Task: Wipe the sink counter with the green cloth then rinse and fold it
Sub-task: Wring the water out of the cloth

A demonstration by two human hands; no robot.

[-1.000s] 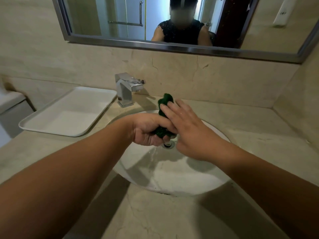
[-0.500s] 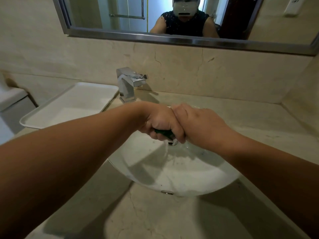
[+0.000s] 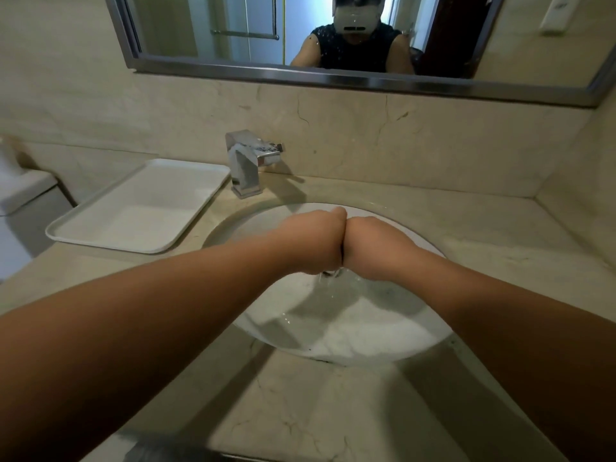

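Head view shows the left hand (image 3: 315, 243) and the right hand (image 3: 370, 248) balled into fists and pressed knuckle to knuckle over the sink basin (image 3: 350, 341). Both are closed tight around the green cloth (image 3: 340, 258), which is almost wholly buried inside the grip; only a thin dark sliver shows in the seam between the two fists, so its colour and shape can hardly be read. Directly below the grip a thin stream of water (image 3: 328, 280) runs down into the basin, and the faucet (image 3: 248, 163) stands beyond the fists, slightly to their left. This looks like the wringing that ends the rinse step. The next move probably calls for loosening both fists, shaking the cloth flat and folding it, perhaps on the counter (image 3: 316, 411) on the near side of the grip.
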